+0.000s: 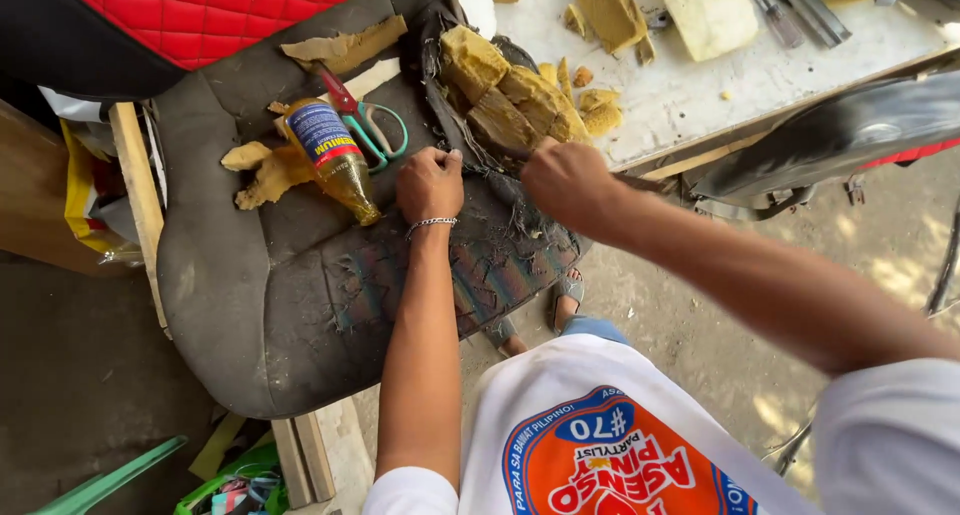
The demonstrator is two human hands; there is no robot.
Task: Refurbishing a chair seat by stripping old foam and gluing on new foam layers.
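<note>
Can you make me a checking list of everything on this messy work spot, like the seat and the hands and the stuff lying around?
Surface: a worn dark seat cushion lies across wooden slats; a white table stands beside it.
Job's things: torn black cover edge, gripped by both hands; yellow-brown foam chunks sit just above it.
Clutter: a glue bottle lying on its side, scissors with red and green handles, foam scraps, and a pale foam block on the table.
Grippers: left hand closed on the cover, a bracelet at its wrist; right hand closed on it too.
Cables: nothing seen.
Surroundings: red quilted seat, dirt ground, sandalled feet below.
</note>
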